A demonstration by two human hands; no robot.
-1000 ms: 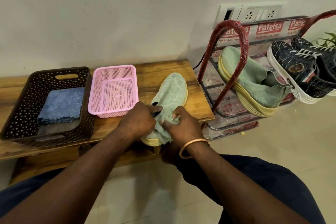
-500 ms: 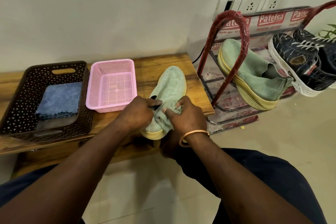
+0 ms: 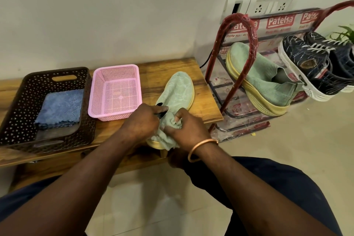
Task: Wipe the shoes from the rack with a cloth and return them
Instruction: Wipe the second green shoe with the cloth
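A light green knit shoe [image 3: 179,90] with a yellow sole lies on the wooden bench [image 3: 159,67], toe pointing to the wall. My left hand [image 3: 141,122] grips its heel end at the collar. My right hand [image 3: 188,129] holds a bunched pale green cloth [image 3: 168,137] against the heel part of the shoe. The matching green shoe [image 3: 266,82] leans on the red-framed shoe rack [image 3: 236,23] to the right, next to a pair of dark blue lace-up sneakers [image 3: 306,63]. My hands hide the shoe's heel.
A dark brown perforated basket [image 3: 17,105] at the bench's left holds a folded blue cloth [image 3: 59,107]. A pink mesh basket [image 3: 115,74] stands between it and the shoe. Wall sockets [image 3: 268,6] sit above the rack. My knees are over the tiled floor below.
My right hand has shifted a little with the cloth over the shoe's heel part. My left hand keeps its grip and the shoe stays on the bench.
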